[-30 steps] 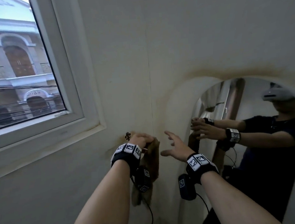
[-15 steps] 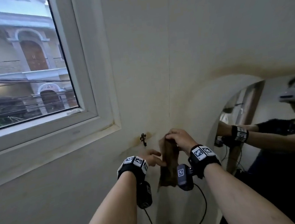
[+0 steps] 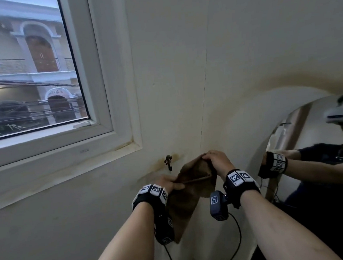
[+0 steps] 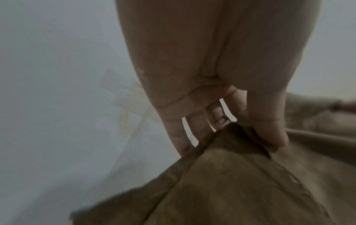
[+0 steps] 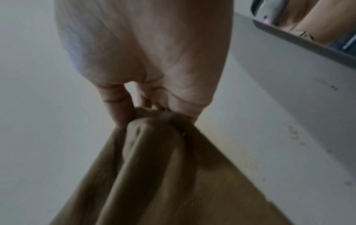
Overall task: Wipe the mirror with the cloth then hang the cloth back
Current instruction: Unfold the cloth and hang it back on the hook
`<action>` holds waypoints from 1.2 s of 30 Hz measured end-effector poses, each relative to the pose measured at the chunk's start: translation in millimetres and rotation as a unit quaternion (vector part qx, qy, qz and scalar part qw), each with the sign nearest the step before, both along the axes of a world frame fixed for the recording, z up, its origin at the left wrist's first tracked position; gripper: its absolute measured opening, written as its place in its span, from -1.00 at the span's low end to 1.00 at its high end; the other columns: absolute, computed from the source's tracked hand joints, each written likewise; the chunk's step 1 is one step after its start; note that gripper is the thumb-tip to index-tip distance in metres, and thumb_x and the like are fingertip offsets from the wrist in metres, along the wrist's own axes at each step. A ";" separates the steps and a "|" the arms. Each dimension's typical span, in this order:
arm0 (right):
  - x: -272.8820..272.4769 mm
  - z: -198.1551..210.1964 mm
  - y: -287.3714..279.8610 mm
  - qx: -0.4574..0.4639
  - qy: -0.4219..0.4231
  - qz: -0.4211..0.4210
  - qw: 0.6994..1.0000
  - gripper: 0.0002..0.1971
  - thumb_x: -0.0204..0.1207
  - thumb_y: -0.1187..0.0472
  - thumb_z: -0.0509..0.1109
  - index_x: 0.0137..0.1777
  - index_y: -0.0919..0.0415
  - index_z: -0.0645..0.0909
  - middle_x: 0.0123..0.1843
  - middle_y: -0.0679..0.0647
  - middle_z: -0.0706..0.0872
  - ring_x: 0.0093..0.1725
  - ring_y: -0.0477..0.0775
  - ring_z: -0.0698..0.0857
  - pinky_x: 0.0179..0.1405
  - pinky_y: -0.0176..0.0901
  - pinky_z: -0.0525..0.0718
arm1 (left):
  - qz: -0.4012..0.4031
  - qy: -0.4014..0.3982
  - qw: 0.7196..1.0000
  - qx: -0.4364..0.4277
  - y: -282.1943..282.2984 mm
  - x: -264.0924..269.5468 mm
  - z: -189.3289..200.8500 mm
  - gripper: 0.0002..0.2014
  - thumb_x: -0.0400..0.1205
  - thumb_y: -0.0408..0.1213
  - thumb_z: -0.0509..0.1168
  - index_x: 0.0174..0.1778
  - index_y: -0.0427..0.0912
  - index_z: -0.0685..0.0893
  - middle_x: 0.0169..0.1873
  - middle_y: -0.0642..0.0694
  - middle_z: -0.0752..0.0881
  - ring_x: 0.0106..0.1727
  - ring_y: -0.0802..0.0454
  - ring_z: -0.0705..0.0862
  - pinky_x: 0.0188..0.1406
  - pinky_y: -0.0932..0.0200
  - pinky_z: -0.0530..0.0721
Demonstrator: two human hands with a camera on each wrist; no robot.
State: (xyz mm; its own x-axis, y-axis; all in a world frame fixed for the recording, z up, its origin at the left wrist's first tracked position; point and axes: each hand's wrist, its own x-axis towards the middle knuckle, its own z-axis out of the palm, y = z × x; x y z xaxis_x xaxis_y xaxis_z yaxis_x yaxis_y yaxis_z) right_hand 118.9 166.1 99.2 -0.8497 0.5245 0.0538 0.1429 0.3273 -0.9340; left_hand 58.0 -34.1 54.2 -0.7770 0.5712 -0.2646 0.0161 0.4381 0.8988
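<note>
A brown cloth (image 3: 189,192) hangs between both hands in front of the cream wall. My right hand (image 3: 214,161) grips its upper corner, just right of a small dark wall hook (image 3: 168,161). My left hand (image 3: 168,182) pinches a lower left edge of the cloth (image 4: 231,175) between thumb and fingers. In the right wrist view my fingers bunch the cloth (image 5: 163,159) tightly. The arched mirror (image 3: 316,159) stands at the right and reflects my arm and headset. The hook is bare.
A white-framed window (image 3: 95,107) with a sill fills the upper left. Cables hang from both wrist cameras below my arms. The mirror's pale arched frame (image 3: 252,123) juts out from the wall beside my right hand.
The cloth passed from my left hand at the hook to my right hand. My left hand then came back and took hold of its edge. The view swung left, away from the mirror.
</note>
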 end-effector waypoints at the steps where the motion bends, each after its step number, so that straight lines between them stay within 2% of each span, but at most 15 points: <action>1: -6.4 -4.0 6.5 0.073 -0.038 0.003 0.997 -0.78 0.58 0.36 0.28 -0.28 0.29 0.65 -0.13 0.30 0.68 -0.05 0.22 0.64 -0.02 -0.06 0.53 | 0.020 -0.017 1.000 0.011 -2.9 -5.2 -1.1 -0.80 0.53 -0.36 0.46 0.07 -0.17 0.83 -0.07 -0.13 0.83 -0.12 -0.03 0.75 -0.22 0.23 0.66; 2: -11.1 -8.9 12.1 0.137 -0.074 0.001 0.988 -0.79 0.61 0.33 0.24 -0.10 0.34 0.71 0.03 0.33 0.71 0.10 0.24 0.65 0.12 -0.10 0.51 | 0.036 -0.029 0.999 0.022 -5.4 -10.7 -3.5 -0.82 0.53 -0.38 0.45 0.03 -0.17 0.84 -0.06 -0.14 0.83 -0.14 -0.04 0.75 -0.25 0.22 0.67; 4: -19.4 -15.2 20.0 0.206 -0.147 0.010 0.967 -0.71 0.66 0.27 0.18 0.24 0.32 0.67 0.29 0.31 0.66 0.30 0.24 0.60 0.28 -0.16 0.45 | 0.075 -0.027 0.997 0.021 -8.2 -20.8 -4.4 -0.87 0.51 -0.39 0.45 -0.08 -0.15 0.85 -0.09 -0.15 0.83 -0.12 -0.07 0.75 -0.19 0.13 0.70; 7: -31.7 -25.7 19.1 0.283 -0.227 0.076 0.929 -0.70 0.61 0.24 0.23 0.30 0.27 0.59 0.32 0.29 0.64 0.31 0.27 0.60 0.28 -0.10 0.50 | 0.129 0.004 0.992 -0.002 -4.5 -36.1 1.5 -0.86 0.47 -0.42 0.48 -0.08 -0.23 0.84 -0.10 -0.16 0.81 -0.05 -0.11 0.74 0.06 0.12 0.68; 10: -45.1 -37.3 9.1 0.160 -0.152 0.128 0.967 -0.55 0.42 0.27 0.38 0.31 0.04 0.46 0.29 0.10 0.54 0.24 0.19 0.55 0.22 0.04 0.59 | 0.124 0.034 0.991 -0.033 9.1 -45.2 2.2 -0.80 0.52 -0.45 0.44 0.05 -0.34 0.80 0.03 -0.24 0.78 0.12 -0.15 0.70 0.14 0.16 0.56; 12: -53.7 -34.0 -3.2 0.091 -0.139 0.239 0.957 -0.40 0.38 0.46 0.39 0.41 0.10 0.43 0.28 0.06 0.55 0.24 0.05 0.51 0.06 -0.10 0.63 | 0.102 0.041 0.992 -0.068 20.5 -48.1 2.1 -0.89 0.52 -0.39 0.45 -0.13 -0.12 0.85 0.09 -0.18 0.78 0.18 -0.12 0.68 0.24 0.13 0.55; 14: -64.5 -32.4 -12.7 0.070 -0.152 0.304 0.938 -0.47 0.34 0.54 0.37 0.33 0.25 0.55 0.17 0.18 0.69 0.14 0.08 0.60 -0.03 -0.18 0.60 | 0.075 0.049 0.991 -0.100 31.4 -54.2 -1.5 -0.76 0.47 -0.30 0.49 -0.45 0.14 0.77 -0.01 -0.15 0.80 0.11 -0.12 0.71 0.21 0.07 0.61; 16: -75.1 -36.5 -14.0 0.095 -0.166 0.318 0.928 -0.63 0.35 0.48 0.41 0.18 0.30 0.67 0.01 0.19 0.73 -0.01 0.07 0.63 -0.02 -0.17 0.56 | 0.064 0.061 0.989 -0.116 38.7 -59.0 -2.2 -0.76 0.41 -0.27 0.50 -0.52 0.18 0.78 -0.13 -0.15 0.78 0.06 -0.15 0.74 0.15 0.04 0.66; 18: -82.5 -42.5 -10.1 0.109 -0.169 0.318 0.926 -0.74 0.36 0.40 0.47 0.06 0.25 0.74 -0.04 0.14 0.74 -0.03 0.03 0.64 0.02 -0.17 0.55 | 0.069 0.074 0.988 -0.114 41.6 -61.8 -0.2 -0.81 0.44 -0.39 0.47 -0.28 0.04 0.85 -0.13 -0.22 0.78 0.06 -0.16 0.72 0.00 0.16 0.62; 20: -90.2 -46.7 -4.4 0.097 -0.152 0.317 0.931 -0.82 0.38 0.36 0.50 -0.02 0.19 0.78 -0.10 0.04 0.77 -0.04 -0.05 0.67 0.03 -0.24 0.55 | 0.078 0.096 0.985 -0.122 42.1 -64.9 -1.1 -0.73 0.44 -0.51 0.41 -0.01 -0.15 0.84 -0.05 -0.20 0.79 0.05 -0.09 0.70 -0.18 0.29 0.53; 22: -98.0 -46.8 -2.0 0.082 -0.127 0.305 0.940 -0.87 0.41 0.39 0.50 -0.06 0.24 0.78 -0.20 0.00 0.76 -0.14 -0.10 0.67 -0.05 -0.30 0.56 | 0.091 0.131 0.976 -0.145 41.1 -67.2 -2.0 -0.67 0.45 -0.50 0.39 0.10 -0.14 0.81 0.02 -0.13 0.79 0.04 -0.02 0.69 -0.22 0.34 0.50; 26: -114.3 -50.0 2.1 0.056 -0.113 0.275 0.953 -0.89 0.44 0.37 0.48 -0.06 0.38 0.76 -0.13 0.19 0.78 -0.13 0.03 0.69 -0.07 -0.18 0.58 | 0.136 0.189 0.957 -0.175 40.1 -71.1 -7.5 -0.72 0.49 -0.33 0.45 0.12 -0.14 0.77 0.09 -0.15 0.77 0.13 -0.09 0.71 -0.06 0.31 0.49; 30: -124.8 -55.6 7.8 0.052 -0.107 0.247 0.962 -0.89 0.48 0.28 0.44 -0.26 0.24 0.75 -0.23 0.18 0.77 -0.22 0.01 0.69 -0.18 -0.20 0.58 | 0.169 0.279 0.927 -0.186 43.6 -67.8 -16.0 -0.77 0.60 -0.30 0.29 0.12 -0.14 0.76 0.09 -0.19 0.77 0.16 -0.20 0.69 0.09 0.14 0.55; 34: -134.0 -62.7 2.0 0.095 -0.060 0.224 0.968 -0.90 0.49 0.24 0.46 -0.22 0.18 0.77 -0.16 0.17 0.81 -0.10 0.09 0.76 0.01 -0.04 0.69 | 0.179 0.353 0.889 -0.229 47.9 -66.0 -19.4 -0.79 0.66 -0.27 0.17 0.14 -0.20 0.64 0.02 -0.27 0.77 0.07 -0.30 0.70 -0.05 -0.02 0.57; 36: -137.5 -68.1 -1.4 0.141 -0.055 0.199 0.968 -0.92 0.45 0.21 0.46 -0.21 0.12 0.79 -0.17 0.10 0.83 -0.09 0.07 0.76 0.00 -0.07 0.72 | 0.169 0.358 0.882 -0.256 50.6 -64.1 -20.3 -0.79 0.68 -0.28 0.12 0.18 -0.19 0.54 0.00 -0.29 0.75 0.03 -0.35 0.70 -0.15 -0.06 0.57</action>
State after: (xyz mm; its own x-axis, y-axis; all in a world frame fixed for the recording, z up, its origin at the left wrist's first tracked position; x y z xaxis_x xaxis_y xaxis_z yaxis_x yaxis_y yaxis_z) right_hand -18.6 164.7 31.1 -0.9903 0.1314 0.0445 0.0465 0.6171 -0.7855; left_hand -6.1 16.4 33.9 -0.9527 0.2231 0.2063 0.2896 0.8723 0.3939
